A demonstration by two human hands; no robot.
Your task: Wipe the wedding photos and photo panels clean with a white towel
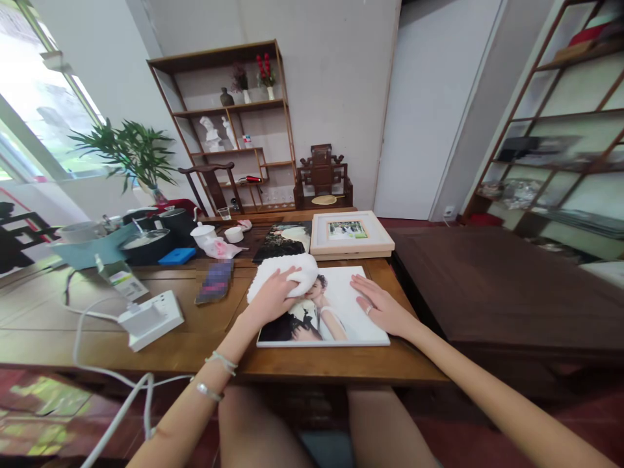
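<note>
A wedding photo panel with white edges lies flat on the wooden table in front of me. My left hand grips a fluffy white towel, its fingers pressing the bunched cloth onto the upper left part of the panel. Part of the picture is covered by the towel and that hand. On the panel's right side rests my right hand, flat with fingers stretched out and a ring on one finger; nothing is in it.
Behind the panel lie a framed picture and a second dark photo. To the left are a power strip with a white cable, a small box, a phone-like item, a blue pad and a white teapot.
</note>
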